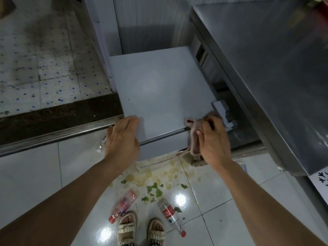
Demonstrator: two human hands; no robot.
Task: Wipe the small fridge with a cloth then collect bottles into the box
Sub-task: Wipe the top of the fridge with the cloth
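Note:
The small white fridge (159,86) stands below me, its flat top facing up. My left hand (122,137) rests on the fridge's front left corner, fingers curled over the edge. My right hand (213,139) grips a crumpled pinkish cloth (194,134) at the front right corner of the top. Two plastic bottles with red labels and red caps lie on the floor by my feet: one (124,203) at the left, one (169,213) at the right. A third clear bottle (102,144) lies partly hidden behind my left hand. No box is in view.
A steel counter (266,59) stands close along the fridge's right side. A dark raised threshold (53,119) with a metal strip runs at the left. Green leaf scraps and yellowish stains (154,189) litter the glossy white tiles in front of the fridge.

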